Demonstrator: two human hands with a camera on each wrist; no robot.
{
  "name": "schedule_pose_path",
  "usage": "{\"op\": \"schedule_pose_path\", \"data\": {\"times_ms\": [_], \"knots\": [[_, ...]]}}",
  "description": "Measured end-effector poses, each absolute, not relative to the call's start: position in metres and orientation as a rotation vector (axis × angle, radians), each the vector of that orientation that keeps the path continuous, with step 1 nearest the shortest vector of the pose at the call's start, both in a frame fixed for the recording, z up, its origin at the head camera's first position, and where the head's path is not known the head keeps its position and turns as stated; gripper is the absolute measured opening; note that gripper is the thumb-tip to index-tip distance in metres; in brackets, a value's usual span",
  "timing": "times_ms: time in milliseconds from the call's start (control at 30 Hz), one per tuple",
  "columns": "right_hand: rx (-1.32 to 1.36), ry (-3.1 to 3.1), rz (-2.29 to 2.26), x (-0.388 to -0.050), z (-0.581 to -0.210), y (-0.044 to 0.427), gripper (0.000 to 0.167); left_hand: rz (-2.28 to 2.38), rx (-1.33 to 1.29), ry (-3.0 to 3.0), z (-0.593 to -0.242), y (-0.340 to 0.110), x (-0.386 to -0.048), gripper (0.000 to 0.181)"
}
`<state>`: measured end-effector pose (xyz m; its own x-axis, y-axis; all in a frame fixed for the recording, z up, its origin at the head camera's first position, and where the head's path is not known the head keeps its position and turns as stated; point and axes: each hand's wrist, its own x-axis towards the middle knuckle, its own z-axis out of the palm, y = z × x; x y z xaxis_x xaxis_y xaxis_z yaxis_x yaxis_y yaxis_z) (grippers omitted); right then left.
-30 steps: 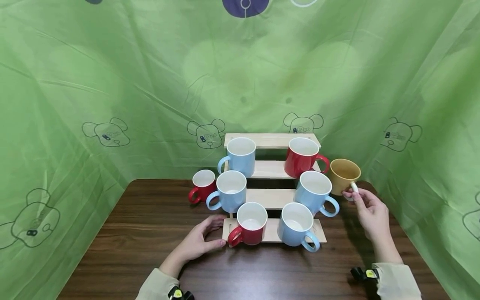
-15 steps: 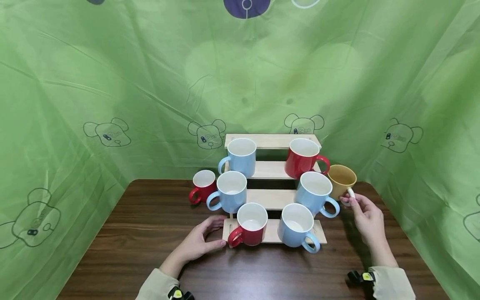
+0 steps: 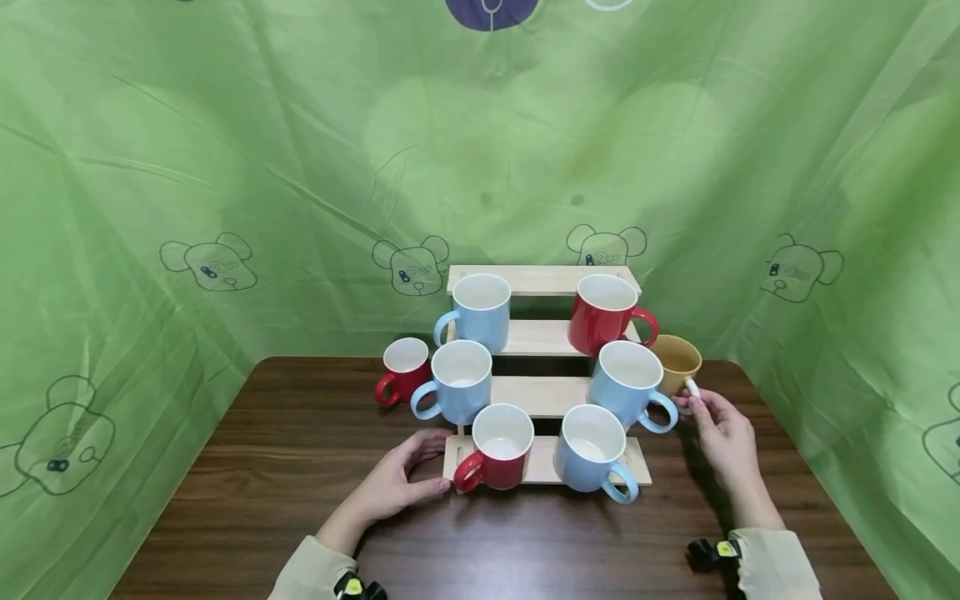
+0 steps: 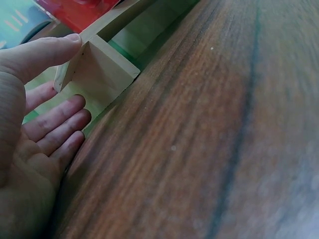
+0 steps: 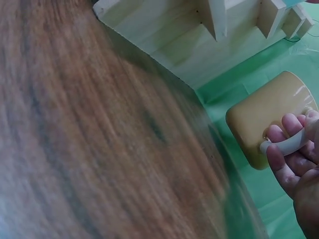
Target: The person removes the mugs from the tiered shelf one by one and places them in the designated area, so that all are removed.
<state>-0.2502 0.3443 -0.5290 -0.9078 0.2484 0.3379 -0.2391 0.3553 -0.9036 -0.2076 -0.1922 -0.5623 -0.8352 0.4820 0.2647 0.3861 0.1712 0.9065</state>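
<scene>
My right hand pinches the white handle of a yellow mug, just right of a tiered wooden rack. Part of this mug is hidden behind a light blue mug; whether its base touches the table, I cannot tell. At the rack's lower left end, my left hand holds the bottom board between thumb and forefinger, the other fingers loosely bent. Beside that hand, a red mug stands on the bottom step.
More mugs stand on the rack, among them a light blue mug and a large red mug. A small red mug is on the brown table, left of the rack. Green cloth hangs behind and at both sides.
My right hand has brought the yellow mug left and slightly nearer, towards the rack's right side. My left hand stays at the rack's corner.
</scene>
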Motion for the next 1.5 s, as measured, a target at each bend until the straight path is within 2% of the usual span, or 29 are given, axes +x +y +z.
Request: {"op": "schedule_pose_path", "data": {"times_ms": [667,1500], "knots": [[0.003,-2.197,1.664,-0.256,-0.544,0.344,0.031,1.756,0.857,2.360,-0.563,-0.193,-0.203,0.066],[0.015,-2.310,1.624,-0.252,-0.543,0.348,0.036,1.732,0.822,2.362,-0.558,-0.192,-0.206,0.068]]}}
